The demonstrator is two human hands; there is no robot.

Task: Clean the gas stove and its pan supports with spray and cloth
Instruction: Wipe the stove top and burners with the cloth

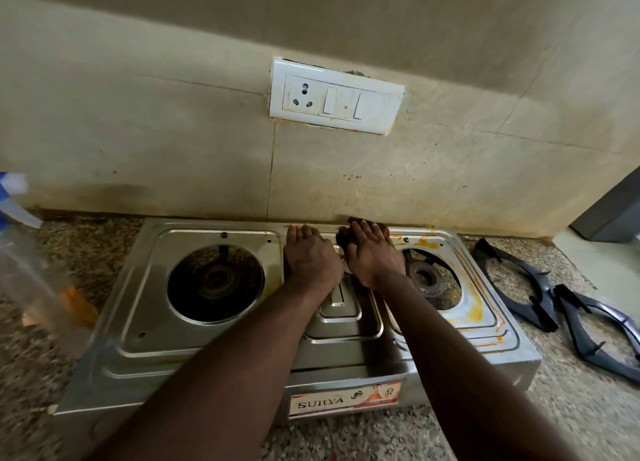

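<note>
A steel two-burner gas stove stands on the granite counter, its burners bare. Its right side carries orange stains around the right burner. My left hand lies flat on the stove's middle strip near the back edge, fingers straight. My right hand presses a dark brown cloth onto the top beside it; most of the cloth is hidden under the palm. Two black pan supports lie on the counter to the stove's right. A clear spray bottle stands blurred at the far left.
A tiled wall with a white socket and switch plate rises right behind the stove. An orange patch shows on the counter by the bottle. A grey appliance edge stands at the far right.
</note>
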